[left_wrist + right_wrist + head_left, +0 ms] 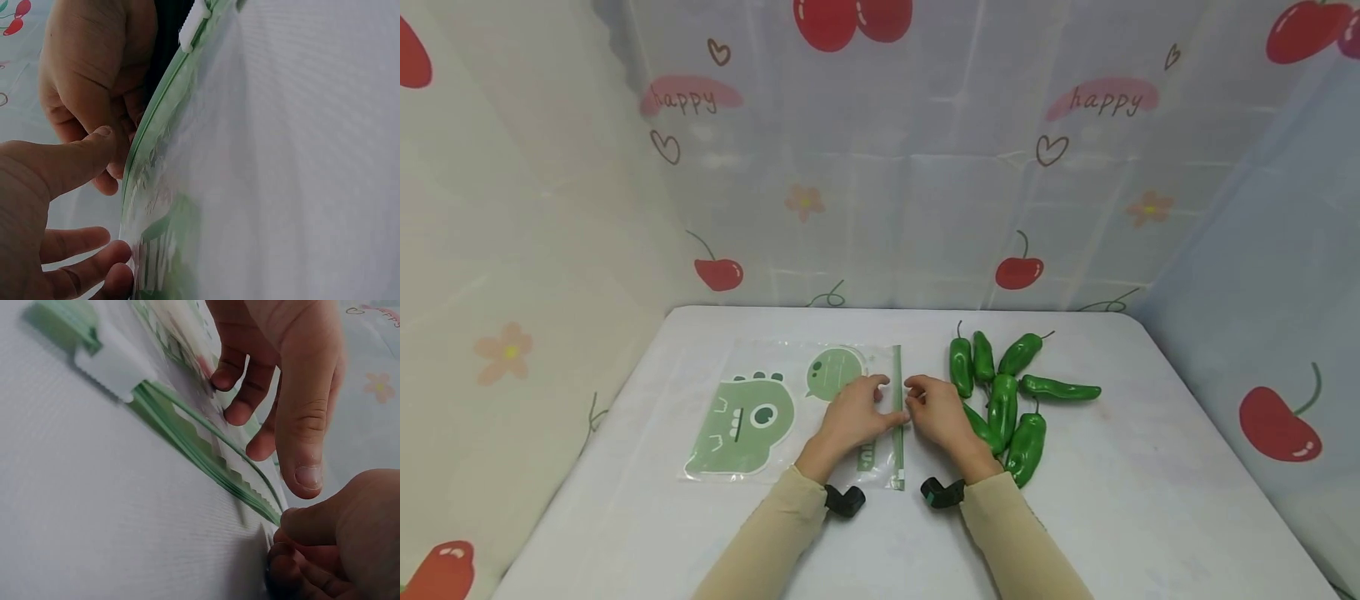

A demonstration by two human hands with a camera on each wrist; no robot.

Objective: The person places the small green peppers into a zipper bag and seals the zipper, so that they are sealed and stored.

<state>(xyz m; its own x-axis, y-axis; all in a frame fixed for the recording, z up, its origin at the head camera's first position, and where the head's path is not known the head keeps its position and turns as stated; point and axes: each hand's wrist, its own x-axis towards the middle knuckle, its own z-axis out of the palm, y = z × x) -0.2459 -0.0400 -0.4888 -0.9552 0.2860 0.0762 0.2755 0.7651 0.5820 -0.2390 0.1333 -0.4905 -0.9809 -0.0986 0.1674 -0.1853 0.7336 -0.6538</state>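
Head view: two bare hands meet at the zip edge of a clear plastic bag printed with a green cartoon dinosaur [756, 425], laid flat on the left half of a white table [1150, 500]. The bag's green zip strip [897, 367] faces right, toward a loose cluster of glossy green peppers [1002, 408] — a placement that seems to put the edge within reach of both hands. The left hand [853, 412] arches over the bag, fingers apart and lightly bent, thumb pointing right; whether its fingertips touch the film is hard to tell. The right hand [943, 417] lies across the strip, angled left and far, thumb and forefinger apparently pinched on the edge, likely to steady it. A white slider [119, 365] sits toward the strip's near end — in the right wrist view, green lips stand apart between it and the pinch. Beige sleeves [775, 533] extend from the near side.
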